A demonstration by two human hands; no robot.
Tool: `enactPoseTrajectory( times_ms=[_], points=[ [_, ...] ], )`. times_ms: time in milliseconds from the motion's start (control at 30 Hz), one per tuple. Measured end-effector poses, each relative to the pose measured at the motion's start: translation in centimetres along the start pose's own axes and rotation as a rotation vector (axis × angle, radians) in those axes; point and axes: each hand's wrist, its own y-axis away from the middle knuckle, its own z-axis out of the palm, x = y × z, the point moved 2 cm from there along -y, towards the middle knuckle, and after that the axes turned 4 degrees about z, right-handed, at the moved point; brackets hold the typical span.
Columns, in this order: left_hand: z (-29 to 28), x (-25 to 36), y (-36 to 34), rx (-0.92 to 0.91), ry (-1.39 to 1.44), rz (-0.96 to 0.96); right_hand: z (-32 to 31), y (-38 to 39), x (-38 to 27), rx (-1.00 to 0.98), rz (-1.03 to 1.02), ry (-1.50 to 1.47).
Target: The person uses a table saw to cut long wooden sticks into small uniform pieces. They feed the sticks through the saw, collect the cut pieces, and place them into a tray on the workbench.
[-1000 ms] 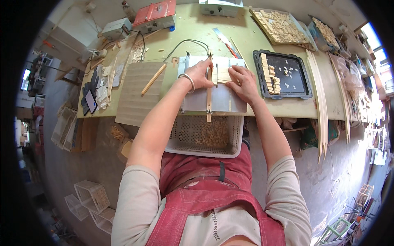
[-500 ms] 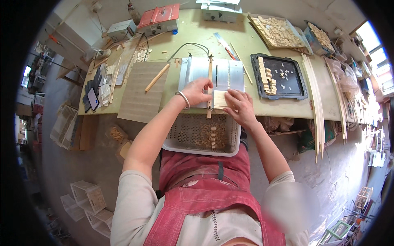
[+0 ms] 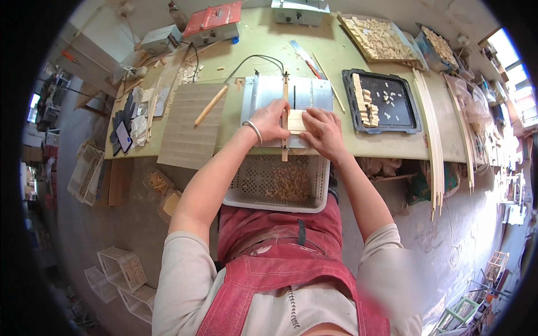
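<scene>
Now the left hand (image 3: pixel 270 120) lies flat on the small metal saw table (image 3: pixel 286 109), which sits near the front edge of the desk (image 3: pixel 347 67), about in the middle. Its fingers are bent and press down on a thin wooden stick (image 3: pixel 284 120). The stick runs from the back of the saw table to its front and pokes out a little over the desk's front edge. The right hand (image 3: pixel 324 131) is just beside it. Its fingers are curled down on a small flat piece of wood (image 3: pixel 296 121) and hold it against the stick. The two hands are close together, with the stick between them.

Under the front edge of the desk, on the person's lap, sits a white basket with holes (image 3: pixel 277 182). Small wood bits lie inside it. To the right of the saw table, a black tray (image 3: pixel 409 109) holds little wood blocks. To the left lies a flat wooden board (image 3: pixel 190 126) with a short stick on top. Long thin wood strips (image 3: pixel 431 134) lie near the right edge of the desk. A red machine (image 3: pixel 216 19) stands at the back edge.
</scene>
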Motion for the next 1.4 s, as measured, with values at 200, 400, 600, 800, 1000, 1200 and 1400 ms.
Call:
enactPoseTrajectory(
  times_ms=[200,400,600,800,1000,1200,1400],
  points=[
    [-0.3,-0.7,-1.3,0.038,0.018,-0.004,0.4,-1.4,1.0,0.018,0.031,-0.006],
    [-0.8,-1.3,-2.6,0.045,0.017,-0.014,0.1,-2.8,0.9,0.01,0.066,-0.014],
    [-1.2,-2.2,-4.3,0.049,0.018,-0.015,0.2,-4.3,1.7,0.007,0.077,-0.018],
    [-1.8,-2.4,-5.4,0.028,0.024,-0.059,0.7,-5.7,2.6,0.003,0.108,-0.011],
    [-1.8,-0.9,-3.8,-0.034,-0.159,-0.009,0.2,-4.9,2.9,-0.01,0.106,-0.005],
    [-1.6,1.7,1.3,-0.283,0.06,0.021,-0.9,0.9,1.2,-0.021,0.058,0.005],
    [0.0,0.6,2.2,-0.027,0.104,0.015,0.2,2.6,-1.0,-0.034,0.002,-0.007]
  ],
)
